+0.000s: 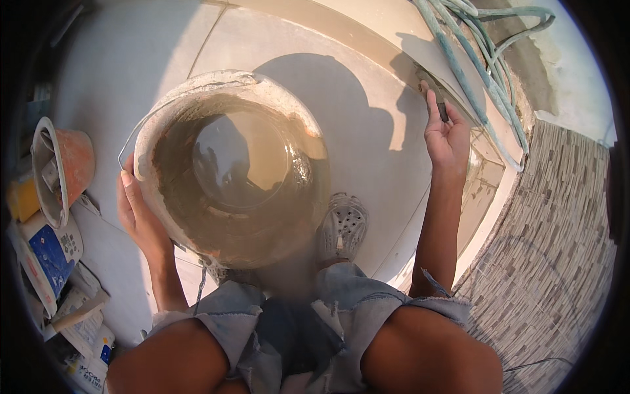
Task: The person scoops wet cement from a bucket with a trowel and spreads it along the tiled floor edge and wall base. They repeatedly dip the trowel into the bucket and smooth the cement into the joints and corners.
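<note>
A large mortar-crusted bucket stands between my feet, with murky grey-brown water inside. My left hand grips its left side, the thumb by the rim where the thin wire handle meets it. Out to the right, my right hand is closed around the dark handle of a flat tool that looks like a trowel. Its blade lies close to the step edge and is hard to make out. The index finger stretches along the tool.
Green-grey hose lies coiled at the upper right, above striped mosaic tiling. On the left are an orange bucket holding small items, a blue-and-white container and other packages. Large pale tiles cover the floor. A grey clog is beside the bucket.
</note>
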Motion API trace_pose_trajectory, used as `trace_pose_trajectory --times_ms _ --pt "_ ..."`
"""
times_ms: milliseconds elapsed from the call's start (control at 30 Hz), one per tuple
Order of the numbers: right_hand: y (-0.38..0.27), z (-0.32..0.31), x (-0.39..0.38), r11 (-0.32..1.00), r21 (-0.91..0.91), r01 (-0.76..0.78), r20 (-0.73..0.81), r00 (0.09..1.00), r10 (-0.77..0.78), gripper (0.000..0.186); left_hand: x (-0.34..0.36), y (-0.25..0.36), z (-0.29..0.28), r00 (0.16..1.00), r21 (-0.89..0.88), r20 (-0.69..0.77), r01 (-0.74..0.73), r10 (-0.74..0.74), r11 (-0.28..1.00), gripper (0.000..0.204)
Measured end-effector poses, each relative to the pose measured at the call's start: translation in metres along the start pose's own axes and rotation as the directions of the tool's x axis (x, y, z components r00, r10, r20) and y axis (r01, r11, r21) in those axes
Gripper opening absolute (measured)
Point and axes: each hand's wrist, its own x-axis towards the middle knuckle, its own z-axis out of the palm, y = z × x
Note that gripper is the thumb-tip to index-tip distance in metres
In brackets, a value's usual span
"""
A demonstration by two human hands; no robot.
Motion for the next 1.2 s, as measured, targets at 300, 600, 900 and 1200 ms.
trace_pose_trajectory --times_ms 300,600,900,1200 --pt "-0.048 -0.034 -0.022 0.929 -0.355 0.103 0.053 0.995 -0.09 0.048 0.001 0.003 0.001 0.997 -0.071 -0.063 0.032 -0.036 0.997 0.052" --pt "-0.049 -0.023 -0.033 0.976 -0.216 0.016 0.109 0.994 0.008 0.048 -0.002 -0.005 0.001 0.997 -0.051 -0.076 0.025 -0.028 0.998 0.05" --pt "-0.056 -0.009 -0.006 0.983 -0.181 0.037 0.067 0.997 -0.026 0.044 -0.001 -0.003 0.002 0.997 0.011 -0.074 -0.004 0.005 1.0 0.05" --pt "0.004 -0.054 -0.027 0.448 -0.716 0.536 0.17 0.756 -0.633 0.043 -0.001 -0.01 -0.002 0.997 -0.113 -0.063 0.035 -0.042 0.993 0.048"
